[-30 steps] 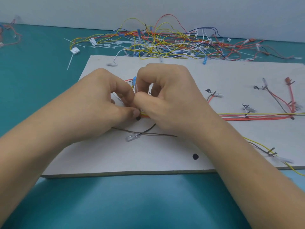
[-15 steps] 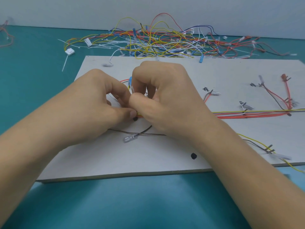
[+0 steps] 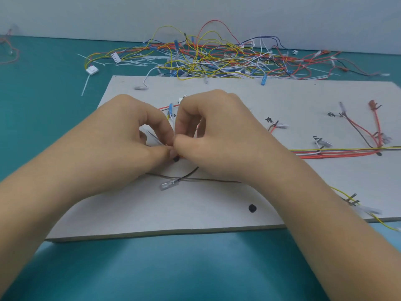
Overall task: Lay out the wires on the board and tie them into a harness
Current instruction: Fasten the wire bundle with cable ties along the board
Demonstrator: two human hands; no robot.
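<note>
Mid-harness, left hand (image 3: pixel 130 146) and right hand (image 3: pixel 219 137) pinch the red-and-yellow wire bundle (image 3: pixel 338 152) on the pale board (image 3: pixel 217 216); tangled loose wires (image 3: pixel 206 59) beyond await.

Left hand (image 3: pixel 130 137), right hand (image 3: pixel 217 135) — both bare, forearms (image 3: pixel 325 224) likewise uncovered.

Wire pile (image 3: pixel 206 59) behind board (image 3: pixel 195 213), seemingly overlapping far edge
</note>
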